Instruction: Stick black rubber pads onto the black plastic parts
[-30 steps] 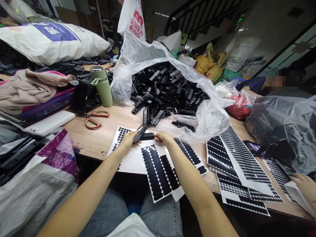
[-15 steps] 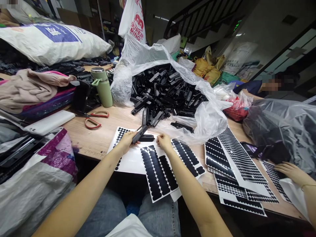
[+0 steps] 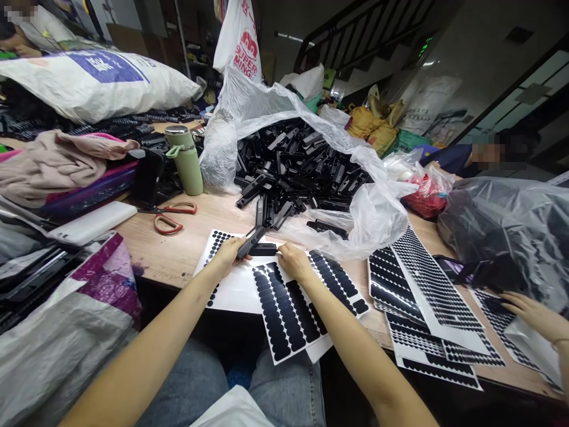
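Observation:
My left hand is closed around a long black plastic part with a textured top, which slants up and away over a white sheet. Just right of those fingers a shorter black plastic part lies level. The curled fingertips of my right hand meet the right end of this shorter part; what is pinched in them, if anything, is hidden. Under my right wrist lies a sheet of black oval stickers, overhanging the table edge. Another sheet with small black dots lies by my left hand.
A clear plastic bag spills a heap of black parts ahead. Red-handled scissors and a green flask stand left. Stacked sticker sheets lie right, near another person's hand. A stuffed white sack rests back left.
My right hand has shifted left and slightly down, to the end of the shorter black part. My left hand stays in place. At far right the other person's hand has moved slightly.

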Motion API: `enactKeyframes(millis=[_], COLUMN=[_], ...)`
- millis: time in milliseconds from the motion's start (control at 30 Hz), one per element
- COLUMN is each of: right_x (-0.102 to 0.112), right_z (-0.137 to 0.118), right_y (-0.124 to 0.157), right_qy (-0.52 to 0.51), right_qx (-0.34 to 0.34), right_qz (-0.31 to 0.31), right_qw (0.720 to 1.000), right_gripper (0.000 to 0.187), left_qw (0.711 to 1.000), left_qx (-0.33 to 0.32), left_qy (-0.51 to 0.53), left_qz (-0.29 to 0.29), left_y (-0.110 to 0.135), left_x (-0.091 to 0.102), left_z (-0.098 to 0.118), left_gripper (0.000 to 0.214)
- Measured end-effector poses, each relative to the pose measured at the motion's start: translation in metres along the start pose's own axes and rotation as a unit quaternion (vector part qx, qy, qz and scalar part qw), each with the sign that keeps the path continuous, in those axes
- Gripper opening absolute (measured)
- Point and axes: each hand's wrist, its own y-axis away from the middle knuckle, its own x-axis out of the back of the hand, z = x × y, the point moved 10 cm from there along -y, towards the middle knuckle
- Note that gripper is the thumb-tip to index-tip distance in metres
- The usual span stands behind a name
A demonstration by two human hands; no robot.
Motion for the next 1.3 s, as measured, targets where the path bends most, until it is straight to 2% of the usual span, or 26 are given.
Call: enactKeyframes(millis=[133,267,367,500,567,667,767,833,967,1300], right_x=[-0.01,-0.01,0.001,0.031,0.047,0.062,0.07,0.071,0.068,0.063], right_z=[-0.003,-0.002,0.003,0.006,-0.005,-0.042,-0.078,-0.09,-0.096,-0.09], right_y=[-0.002,-0.005,-0.006,-0.001,0.006,0.02,0.033,0.04,0.048,0.058], right_qy=[0.041,0.034,0.004,-0.056,-0.133,-0.266,-0.274,-0.268,-0.263,-0.248], right_qx=[0.043,0.045,0.018,-0.036,-0.04,-0.01,0.015,0.012,-0.007,-0.037], right_qz=[-0.036,-0.029,0.005,0.058,0.061,0.013,-0.032,-0.043,-0.047,-0.028], right_qw=[0.998,0.998,1.0,0.996,0.988,0.964,0.961,0.962,0.964,0.968], right_gripper=[0.018,0.017,0.014,0.017,0.02,0.019,0.014,0.013,0.012,0.015], left_qw=[1.0,1.0,1.0,1.0,0.999,0.993,0.984,0.981,0.979,0.976], left_qx=[-0.001,0.0,0.004,0.014,0.028,0.053,0.06,0.064,0.073,0.071], left_qy=[0.001,-0.002,-0.007,-0.01,-0.011,-0.02,-0.037,-0.043,-0.048,-0.068], left_qz=[0.003,0.005,0.007,-0.003,-0.029,-0.101,-0.165,-0.18,-0.183,-0.192], left_y=[0.0,0.0,0.0,0.007,0.017,0.041,0.064,0.075,0.086,0.096], left_x=[0.0,0.0,0.0,-0.002,-0.007,-0.022,-0.036,-0.04,-0.042,-0.051], left_z=[0.0,0.0,0.001,0.007,0.011,0.015,0.018,0.019,0.018,0.01], left_gripper=[0.019,0.018,0.018,0.018,0.018,0.02,0.023,0.023,0.026,0.032])
